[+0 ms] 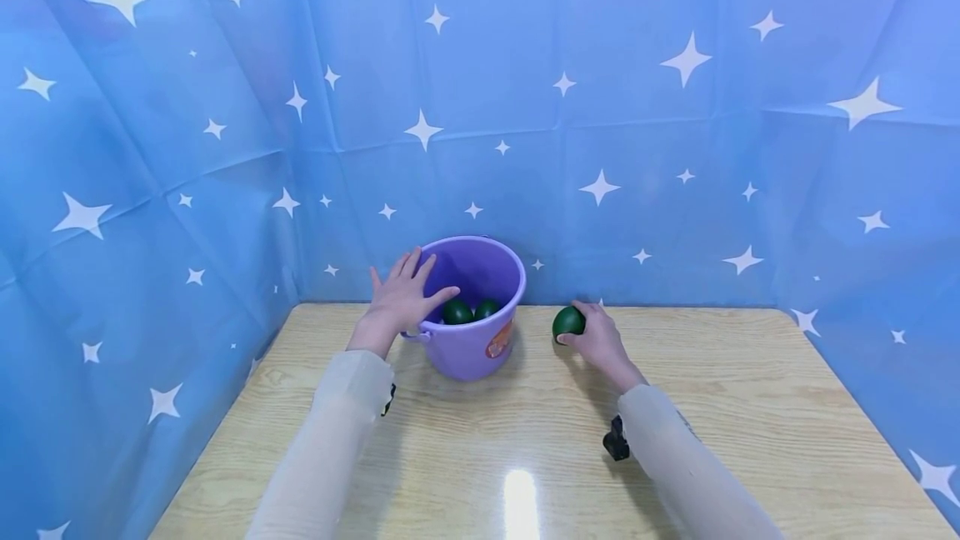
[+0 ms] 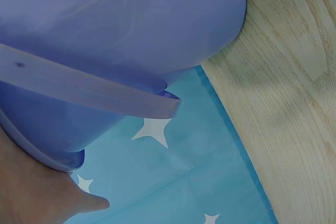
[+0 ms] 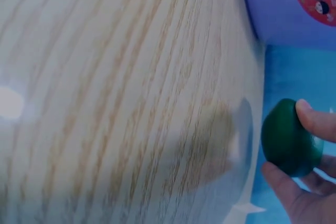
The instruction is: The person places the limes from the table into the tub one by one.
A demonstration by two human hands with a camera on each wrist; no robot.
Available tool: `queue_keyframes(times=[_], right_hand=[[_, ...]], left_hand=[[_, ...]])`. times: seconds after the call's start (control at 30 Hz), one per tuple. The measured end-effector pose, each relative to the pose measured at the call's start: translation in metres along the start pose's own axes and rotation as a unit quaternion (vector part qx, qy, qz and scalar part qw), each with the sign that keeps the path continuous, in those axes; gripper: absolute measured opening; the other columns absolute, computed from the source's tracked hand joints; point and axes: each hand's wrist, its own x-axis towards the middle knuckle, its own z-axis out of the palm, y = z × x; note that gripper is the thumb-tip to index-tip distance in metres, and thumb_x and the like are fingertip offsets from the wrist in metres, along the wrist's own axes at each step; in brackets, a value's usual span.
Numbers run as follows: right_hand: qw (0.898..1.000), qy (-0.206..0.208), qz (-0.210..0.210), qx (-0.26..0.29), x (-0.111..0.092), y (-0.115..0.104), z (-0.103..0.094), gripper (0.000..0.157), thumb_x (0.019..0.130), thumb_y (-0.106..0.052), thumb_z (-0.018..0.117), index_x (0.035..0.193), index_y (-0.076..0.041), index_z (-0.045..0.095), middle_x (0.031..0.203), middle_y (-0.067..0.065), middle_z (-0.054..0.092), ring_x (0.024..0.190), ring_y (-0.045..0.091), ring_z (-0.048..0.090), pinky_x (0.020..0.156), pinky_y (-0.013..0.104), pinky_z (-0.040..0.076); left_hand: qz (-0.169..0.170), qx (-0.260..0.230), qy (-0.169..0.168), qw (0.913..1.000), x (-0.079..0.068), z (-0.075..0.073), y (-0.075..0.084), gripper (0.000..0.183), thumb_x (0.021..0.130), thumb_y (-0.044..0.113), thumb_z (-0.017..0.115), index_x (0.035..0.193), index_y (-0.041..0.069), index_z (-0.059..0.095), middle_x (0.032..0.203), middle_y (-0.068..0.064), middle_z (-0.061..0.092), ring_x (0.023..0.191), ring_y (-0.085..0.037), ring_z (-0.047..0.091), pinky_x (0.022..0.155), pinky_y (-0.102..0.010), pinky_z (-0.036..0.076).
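A purple bucket (image 1: pixel 468 352) stands near the back edge of the table, with two dark green rounded things (image 1: pixel 457 312) inside it. My left hand (image 1: pixel 397 298) rests on the left side of its rim, fingers spread and thumb reaching over the opening. In the left wrist view, part of that hand (image 2: pixel 37 187) is against the rim, beside the bucket's handle (image 2: pixel 84 85). To the right of the bucket, my right hand (image 1: pixel 600 340) grips a smooth, dark green egg-shaped fruit (image 1: pixel 567 322) between thumb and fingers. The right wrist view shows this fruit (image 3: pixel 289 139) close up.
The light wood table (image 1: pixel 750 423) ends at a blue curtain (image 1: pixel 645 148) with white stars, which hangs behind it and along the sides. A red-orange sticker (image 1: pixel 499 340) marks the bucket's front. Dark wrist devices (image 1: pixel 617 438) show at the sleeves.
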Motion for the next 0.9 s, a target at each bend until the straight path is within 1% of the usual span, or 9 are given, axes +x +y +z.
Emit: queue_keyframes(times=[0.3,0.47,0.6,0.73,0.9], right_hand=[[1.000,-0.001,-0.001,0.009,-0.0025,-0.0035,-0.0019,0.074,0.090,-0.017,0.074,0.150,0.004,0.038,0.151,0.032,0.038,0.131,0.052,0.046,0.102,0.061,0.047],[1.000,0.003,-0.007,0.010,-0.0036,-0.0027,-0.0018,0.073,0.090,-0.016,0.074,0.149,0.005,0.038,0.151,0.033,0.037,0.131,0.052,0.046,0.102,0.060,0.048],[1.000,0.000,0.002,0.018,-0.0053,-0.0018,-0.0018,0.075,0.090,-0.017,0.074,0.150,0.005,0.036,0.153,0.034,0.035,0.131,0.053,0.045,0.102,0.061,0.047],[0.999,-0.004,0.012,0.030,-0.0068,-0.0017,-0.0025,0.076,0.090,-0.019,0.074,0.152,0.003,0.035,0.156,0.033,0.031,0.136,0.053,0.040,0.105,0.062,0.045],[0.999,-0.003,0.017,0.045,-0.0083,-0.0018,-0.0036,0.076,0.091,-0.020,0.073,0.152,0.003,0.034,0.159,0.032,0.025,0.143,0.053,0.029,0.109,0.062,0.041]], left_hand=[[0.002,-0.001,0.003,1.0000,0.0000,-0.0005,-0.0002,0.090,0.093,0.077,0.033,0.162,0.023,0.014,0.170,-0.008,0.005,0.157,-0.033,0.004,0.117,-0.074,-0.007],[0.003,0.000,0.005,1.0000,0.0006,0.0003,-0.0008,0.090,0.092,0.078,0.033,0.162,0.023,0.015,0.170,-0.008,0.005,0.157,-0.034,0.004,0.116,-0.074,-0.007],[0.002,-0.002,0.004,1.0000,0.0001,-0.0003,0.0001,0.090,0.093,0.077,0.034,0.162,0.023,0.015,0.170,-0.008,0.005,0.157,-0.034,0.004,0.117,-0.074,-0.007],[0.003,-0.005,0.002,1.0000,-0.0001,-0.0009,0.0005,0.089,0.093,0.076,0.034,0.162,0.022,0.015,0.170,-0.008,0.005,0.157,-0.034,0.004,0.117,-0.074,-0.007],[0.003,-0.001,0.005,1.0000,0.0005,0.0000,-0.0001,0.089,0.093,0.076,0.034,0.162,0.023,0.016,0.170,-0.008,0.006,0.157,-0.034,0.005,0.117,-0.074,-0.006]])
